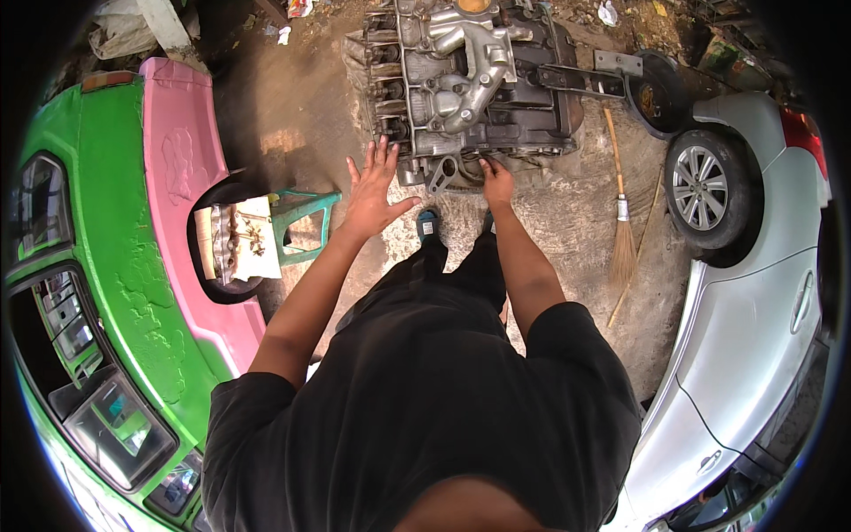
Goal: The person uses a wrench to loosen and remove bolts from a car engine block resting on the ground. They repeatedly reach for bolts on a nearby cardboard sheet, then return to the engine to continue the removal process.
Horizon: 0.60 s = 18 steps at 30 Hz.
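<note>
Head: fingers (488, 166) by engine (477, 87), parts (226, 244) on cardboard (262, 267)

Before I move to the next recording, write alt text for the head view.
A person in a black T-shirt faces a bare engine, left hand spread open, right hand at its near edge. A green-and-pink vehicle is on the left; a silver car and straw broom on the right.

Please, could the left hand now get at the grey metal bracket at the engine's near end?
Probably yes: the left hand is open, fingers spread, left of the bracket, with nothing visible between them. The right hand is on the other side, seemingly out of the way.
</note>
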Motion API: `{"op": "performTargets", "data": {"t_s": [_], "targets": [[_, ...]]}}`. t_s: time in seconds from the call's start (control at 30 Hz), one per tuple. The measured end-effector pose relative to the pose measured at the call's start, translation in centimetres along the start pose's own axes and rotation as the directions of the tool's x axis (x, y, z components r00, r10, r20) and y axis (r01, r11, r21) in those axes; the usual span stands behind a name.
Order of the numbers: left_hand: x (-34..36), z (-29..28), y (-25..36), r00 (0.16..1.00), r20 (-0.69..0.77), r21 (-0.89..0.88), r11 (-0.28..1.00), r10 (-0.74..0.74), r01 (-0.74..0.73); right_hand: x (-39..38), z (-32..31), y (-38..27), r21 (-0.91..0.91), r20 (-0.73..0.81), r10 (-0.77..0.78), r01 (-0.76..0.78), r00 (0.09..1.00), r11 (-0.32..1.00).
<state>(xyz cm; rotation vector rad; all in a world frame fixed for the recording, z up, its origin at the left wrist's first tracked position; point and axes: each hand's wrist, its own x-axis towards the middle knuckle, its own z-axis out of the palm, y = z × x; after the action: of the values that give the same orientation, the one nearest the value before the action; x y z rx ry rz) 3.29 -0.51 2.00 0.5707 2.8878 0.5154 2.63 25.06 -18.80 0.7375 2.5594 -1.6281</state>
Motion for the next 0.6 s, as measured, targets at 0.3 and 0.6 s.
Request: {"op": "performTargets", "data": {"t_s": [0.3,0.6], "targets": [[-0.9,-0.9,-2.8,0.997,0.031,0.003,0.997,0.075,-0.075,-2.9,7.6,-1.8,-0.070,-0.246,-0.001,-0.016,0.969,0.997],[0.4,-1.5,-2.9,0.983,-0.004,-0.087,0.980,0.181,-0.181,-4.3,1.7,-2.2,-0.261,-0.107,0.001,-0.029,0.994,0.965]]}}
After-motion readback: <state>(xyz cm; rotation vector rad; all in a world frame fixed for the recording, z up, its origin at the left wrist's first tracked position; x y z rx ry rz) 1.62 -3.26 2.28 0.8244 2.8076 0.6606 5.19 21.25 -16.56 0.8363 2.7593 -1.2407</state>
